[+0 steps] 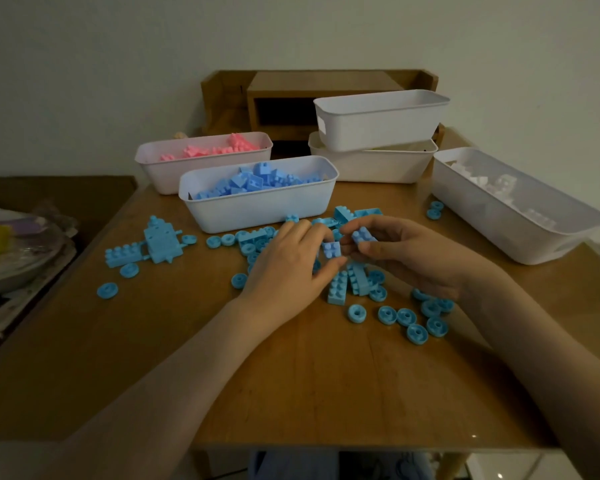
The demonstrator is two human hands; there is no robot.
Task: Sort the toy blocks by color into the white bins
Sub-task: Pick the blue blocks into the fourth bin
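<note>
On the wooden tabletop point(291, 375), the left hand point(288, 268) has its grip closed on a small blue square block point(331, 250), pinched between thumb and fingertips. Just right of it, the right hand point(413, 254) curls its grip round a small blue rectangular brick point(363, 235). Beneath and around them lie loose light-blue plastic blocks point(340, 289) and round light-blue wheels point(356, 312). Just beyond stands a white plastic bin of blue blocks point(257, 209), and far left of it a white bin of pink blocks point(174, 174). At right, a long white bin of white blocks point(482, 223). Farther back, an upper white bin point(378, 129) sits stacked on a lower white bin point(378, 168); I cannot tell what they contain.
</note>
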